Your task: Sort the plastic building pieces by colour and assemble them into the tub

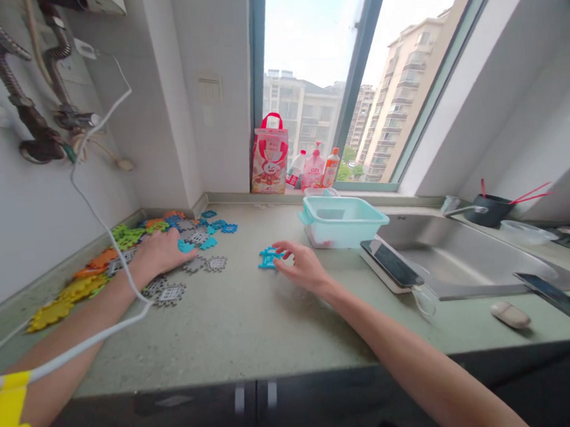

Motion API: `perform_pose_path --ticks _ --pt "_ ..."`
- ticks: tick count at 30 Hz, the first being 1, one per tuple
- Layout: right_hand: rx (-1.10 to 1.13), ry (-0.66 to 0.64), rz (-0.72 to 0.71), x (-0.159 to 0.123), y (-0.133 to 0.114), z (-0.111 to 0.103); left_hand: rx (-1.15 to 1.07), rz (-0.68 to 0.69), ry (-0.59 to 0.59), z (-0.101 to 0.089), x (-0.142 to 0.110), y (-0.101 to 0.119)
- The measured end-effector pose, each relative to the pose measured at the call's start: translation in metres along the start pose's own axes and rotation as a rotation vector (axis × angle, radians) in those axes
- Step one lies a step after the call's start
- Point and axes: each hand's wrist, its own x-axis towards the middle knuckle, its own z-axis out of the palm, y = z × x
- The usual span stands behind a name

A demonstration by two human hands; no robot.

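My left hand reaches into a pile of flat, notched plastic pieces by the wall. Its fingers are closed on a light blue notched piece. To the right, over the counter, my right hand has its thumb and forefinger curled at several joined blue notched pieces, which it grips at their right end. Grey notched pieces lie below my left hand, and loose blue pieces lie beyond it. Yellow pieces, orange pieces and green pieces run along the wall.
A turquoise plastic tub stands right of my right hand. Beside it, a phone rests on a pale object near the steel sink. A white cable hangs across my left forearm. Bottles and a pink bag stand by the window.
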Motion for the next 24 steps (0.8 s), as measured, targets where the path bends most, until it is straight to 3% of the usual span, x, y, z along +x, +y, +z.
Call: perform_pose_path --ticks 5,10,13,15,17,21,24 --pt "-0.040 -0.064 0.018 0.000 0.007 0.002 -0.089 0.050 0.001 0.001 -0.001 -0.002" --pt "-0.017 0.031 -0.022 0.001 0.006 0.000 -0.122 0.126 0.082 -0.001 -0.001 -0.007" --pt "0.029 0.107 -0.083 0.001 -0.001 -0.003 -0.261 0.168 0.218 -0.020 -0.004 0.000" --pt "0.077 0.137 -0.123 0.000 -0.008 -0.004 -0.437 0.180 0.301 -0.038 -0.009 0.019" --pt "0.143 0.121 -0.134 -0.002 -0.017 -0.003 -0.637 0.172 0.288 -0.056 -0.017 0.050" --pt "0.246 0.035 -0.077 -0.007 -0.029 0.004 -1.038 0.460 0.088 -0.069 -0.041 0.117" --pt "0.312 -0.003 -0.038 -0.010 -0.030 0.010 -1.263 0.618 -0.055 -0.062 -0.059 0.143"
